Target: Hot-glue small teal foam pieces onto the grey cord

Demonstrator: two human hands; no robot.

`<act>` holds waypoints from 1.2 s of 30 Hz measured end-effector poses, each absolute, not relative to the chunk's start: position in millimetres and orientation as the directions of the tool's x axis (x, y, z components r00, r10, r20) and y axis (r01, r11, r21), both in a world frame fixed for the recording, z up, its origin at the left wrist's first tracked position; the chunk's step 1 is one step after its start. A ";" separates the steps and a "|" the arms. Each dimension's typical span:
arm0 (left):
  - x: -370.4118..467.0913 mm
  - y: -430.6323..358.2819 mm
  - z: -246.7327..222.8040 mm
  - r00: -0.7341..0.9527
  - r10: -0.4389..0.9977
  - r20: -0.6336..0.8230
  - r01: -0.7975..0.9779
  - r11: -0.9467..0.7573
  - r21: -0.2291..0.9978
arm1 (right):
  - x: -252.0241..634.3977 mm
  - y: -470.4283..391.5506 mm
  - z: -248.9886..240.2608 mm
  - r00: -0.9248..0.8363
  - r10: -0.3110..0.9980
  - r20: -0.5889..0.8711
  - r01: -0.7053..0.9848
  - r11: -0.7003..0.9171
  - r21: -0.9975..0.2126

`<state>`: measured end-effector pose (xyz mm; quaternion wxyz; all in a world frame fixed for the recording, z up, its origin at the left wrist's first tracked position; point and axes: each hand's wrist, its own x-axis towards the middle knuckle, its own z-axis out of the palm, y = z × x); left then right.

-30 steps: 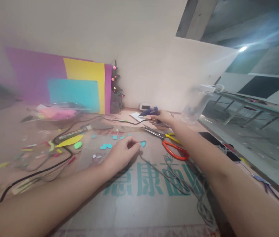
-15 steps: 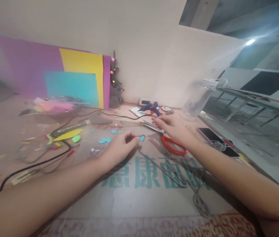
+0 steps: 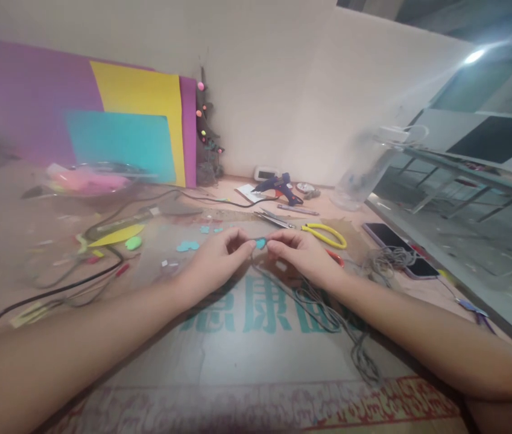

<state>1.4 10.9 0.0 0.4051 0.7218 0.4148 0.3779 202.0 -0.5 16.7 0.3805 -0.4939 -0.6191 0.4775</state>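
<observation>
A small blue piece (image 3: pixel 260 243) with grey cord along its edge sits between my two hands. My left hand (image 3: pixel 231 253) is closed in a pinch on its left side. From the right, my right hand (image 3: pixel 294 250) pinches at the same piece. Grey cord (image 3: pixel 314 307) trails from there toward the lower right over the printed sheet (image 3: pixel 233 361). Behind my right hand lie yellow-handled scissors (image 3: pixel 328 234), and a red handle (image 3: pixel 336 258) shows partly beside my right wrist. Blue cut shapes (image 3: pixel 187 246) rest left of my left hand.
A blue glue gun (image 3: pixel 281 187) lies near the wall. A phone (image 3: pixel 400 250) is at the right with tangled cord. Coloured sheets (image 3: pixel 124 144) lean at the back left beside a pink bundle (image 3: pixel 88 179). A black cable (image 3: pixel 56 298) crosses the left side.
My right hand has moved left and down from the scissors to the blue piece at my left hand. The yellow handles now show. The whole view has shifted slightly.
</observation>
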 end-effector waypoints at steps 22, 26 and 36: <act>2.8 9.3 -1.0 0.343 0.910 0.234 0.333 -0.351 0.876 | 198.0 -4.3 13.4 -0.175 0.984 0.036 0.283 0.085 -0.955; 2.3 9.6 -1.9 0.379 0.899 0.218 0.360 -0.360 0.861 | 196.8 -5.3 13.7 -0.175 0.983 0.052 0.284 0.100 -0.953; 2.6 5.5 3.0 0.395 0.898 0.197 0.407 -0.363 0.838 | 197.2 -5.4 11.9 -0.184 0.981 0.064 0.294 0.117 -0.949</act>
